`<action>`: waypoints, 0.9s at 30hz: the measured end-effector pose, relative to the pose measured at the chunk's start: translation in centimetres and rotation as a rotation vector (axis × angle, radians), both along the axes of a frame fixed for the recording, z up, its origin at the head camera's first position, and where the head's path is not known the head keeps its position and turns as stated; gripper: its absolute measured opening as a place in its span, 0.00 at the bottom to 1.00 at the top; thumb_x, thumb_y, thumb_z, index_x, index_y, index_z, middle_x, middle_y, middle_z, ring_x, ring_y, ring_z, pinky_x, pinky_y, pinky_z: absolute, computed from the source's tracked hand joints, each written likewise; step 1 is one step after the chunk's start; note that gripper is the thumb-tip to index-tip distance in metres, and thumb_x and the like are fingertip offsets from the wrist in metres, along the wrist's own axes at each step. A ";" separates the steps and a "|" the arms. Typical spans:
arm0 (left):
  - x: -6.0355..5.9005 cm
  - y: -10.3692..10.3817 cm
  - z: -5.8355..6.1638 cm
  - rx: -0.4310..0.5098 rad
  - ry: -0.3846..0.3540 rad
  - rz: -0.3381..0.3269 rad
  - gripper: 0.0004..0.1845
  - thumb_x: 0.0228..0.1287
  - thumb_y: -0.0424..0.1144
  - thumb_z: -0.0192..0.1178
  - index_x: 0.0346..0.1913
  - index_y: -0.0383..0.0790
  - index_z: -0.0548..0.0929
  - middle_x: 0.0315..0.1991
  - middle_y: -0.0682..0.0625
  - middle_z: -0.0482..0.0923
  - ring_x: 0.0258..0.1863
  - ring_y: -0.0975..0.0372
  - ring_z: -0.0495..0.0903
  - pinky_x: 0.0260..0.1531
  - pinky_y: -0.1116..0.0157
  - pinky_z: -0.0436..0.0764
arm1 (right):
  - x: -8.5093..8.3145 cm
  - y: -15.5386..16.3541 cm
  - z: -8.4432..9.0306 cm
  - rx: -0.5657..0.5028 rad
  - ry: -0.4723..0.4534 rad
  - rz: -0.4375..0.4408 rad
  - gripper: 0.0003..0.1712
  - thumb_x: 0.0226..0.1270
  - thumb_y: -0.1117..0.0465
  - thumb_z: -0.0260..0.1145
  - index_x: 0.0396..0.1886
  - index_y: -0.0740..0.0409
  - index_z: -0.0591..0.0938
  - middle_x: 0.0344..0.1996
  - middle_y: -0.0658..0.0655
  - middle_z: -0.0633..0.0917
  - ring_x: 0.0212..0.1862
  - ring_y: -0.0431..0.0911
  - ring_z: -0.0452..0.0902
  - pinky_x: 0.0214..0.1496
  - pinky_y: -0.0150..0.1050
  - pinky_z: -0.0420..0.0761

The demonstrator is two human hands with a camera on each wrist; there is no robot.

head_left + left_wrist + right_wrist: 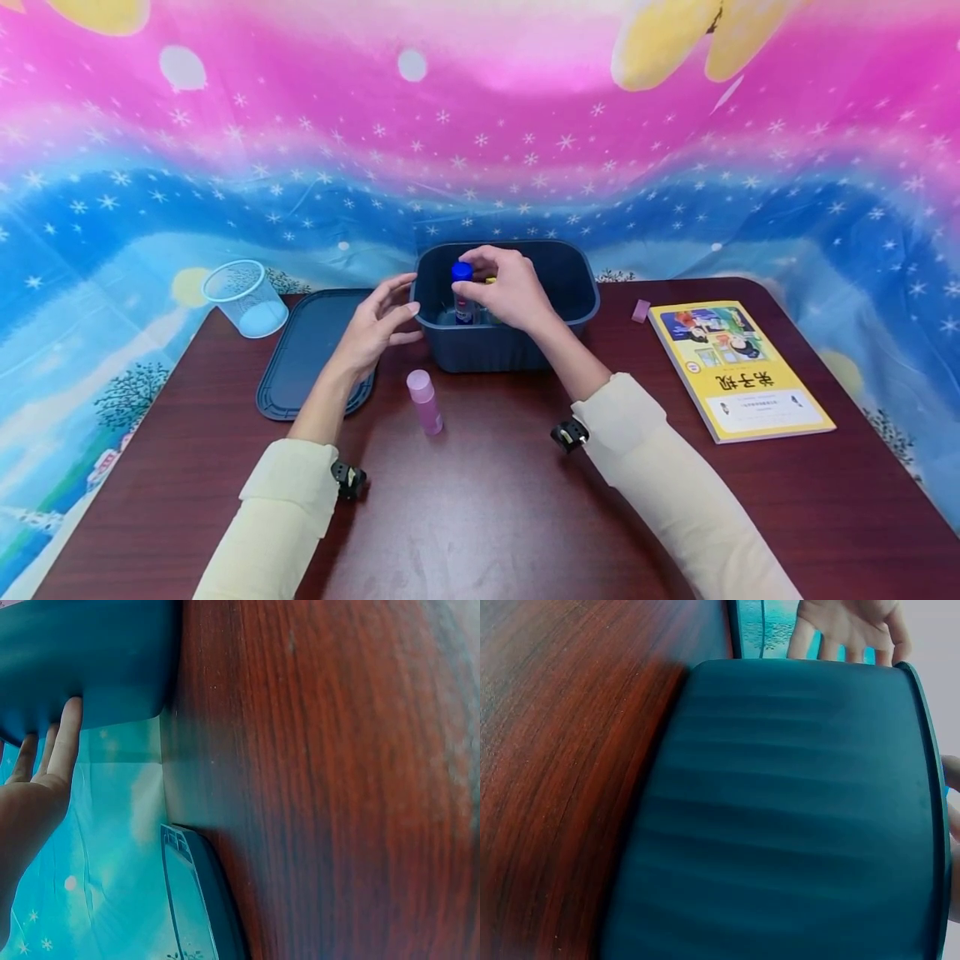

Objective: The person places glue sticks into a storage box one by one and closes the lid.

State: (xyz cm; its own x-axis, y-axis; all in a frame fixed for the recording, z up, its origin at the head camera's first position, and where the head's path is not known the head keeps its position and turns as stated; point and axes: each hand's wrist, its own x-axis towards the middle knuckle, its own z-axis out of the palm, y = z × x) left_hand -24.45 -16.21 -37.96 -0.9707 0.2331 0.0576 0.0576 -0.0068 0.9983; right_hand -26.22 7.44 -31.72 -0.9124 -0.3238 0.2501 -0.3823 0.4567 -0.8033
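In the head view, my right hand (513, 290) reaches over the near rim of a dark blue-grey plastic bin (491, 348). Between thumb and fingers it pinches an upright glue stick (462, 273) by its blue cap, the lower part down inside the bin. Something yellow shows behind the fingers, mostly hidden by them. My left hand (375, 327) is at the bin's left end, fingers extended; in the left wrist view its fingertips (73, 709) rest against the bin wall. A pink-purple tube (426, 404), like another glue stick, is on the table in front of the bin.
Left of the bin lies a dark lid (303, 358), partly under my left forearm in view, with a light blue mesh pen holder (247, 304) behind it. To the right are a small pink-purple block (641, 311) and a yellow book (738, 367). A printed cloth hangs behind the table.
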 end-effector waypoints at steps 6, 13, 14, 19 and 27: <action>0.0 0.0 0.1 0.002 -0.001 -0.005 0.30 0.77 0.37 0.55 0.78 0.42 0.62 0.74 0.39 0.62 0.69 0.46 0.68 0.54 0.42 0.79 | -0.3 -0.3 0.0 0.082 -0.040 0.046 0.24 0.67 0.61 0.72 0.61 0.61 0.82 0.52 0.59 0.85 0.53 0.50 0.83 0.55 0.44 0.84; 0.0 0.0 0.0 0.009 0.003 -0.010 0.30 0.77 0.37 0.55 0.78 0.41 0.62 0.74 0.40 0.62 0.69 0.46 0.68 0.54 0.42 0.79 | -0.6 -0.6 0.0 0.173 -0.047 0.084 0.24 0.68 0.62 0.71 0.62 0.63 0.81 0.54 0.60 0.85 0.55 0.52 0.82 0.58 0.45 0.83; 0.0 0.0 0.0 0.009 0.003 -0.010 0.30 0.77 0.37 0.55 0.78 0.41 0.61 0.74 0.40 0.62 0.69 0.46 0.68 0.54 0.42 0.79 | -0.6 -0.6 0.1 0.184 -0.048 0.083 0.24 0.68 0.62 0.72 0.62 0.63 0.81 0.53 0.60 0.85 0.55 0.52 0.82 0.58 0.45 0.83; 0.0 -0.1 0.0 0.010 0.004 -0.010 0.31 0.77 0.38 0.55 0.78 0.41 0.62 0.74 0.40 0.63 0.69 0.45 0.68 0.54 0.42 0.80 | -0.7 -0.9 0.1 0.217 -0.064 0.072 0.24 0.68 0.62 0.72 0.62 0.64 0.82 0.54 0.60 0.85 0.56 0.51 0.82 0.59 0.44 0.82; 0.0 0.0 -0.1 0.017 0.003 -0.011 0.31 0.77 0.38 0.56 0.78 0.41 0.62 0.74 0.39 0.62 0.70 0.45 0.68 0.54 0.42 0.79 | -1.0 -1.5 0.0 0.226 -0.071 0.040 0.21 0.67 0.63 0.72 0.58 0.63 0.83 0.52 0.59 0.85 0.55 0.50 0.81 0.60 0.45 0.81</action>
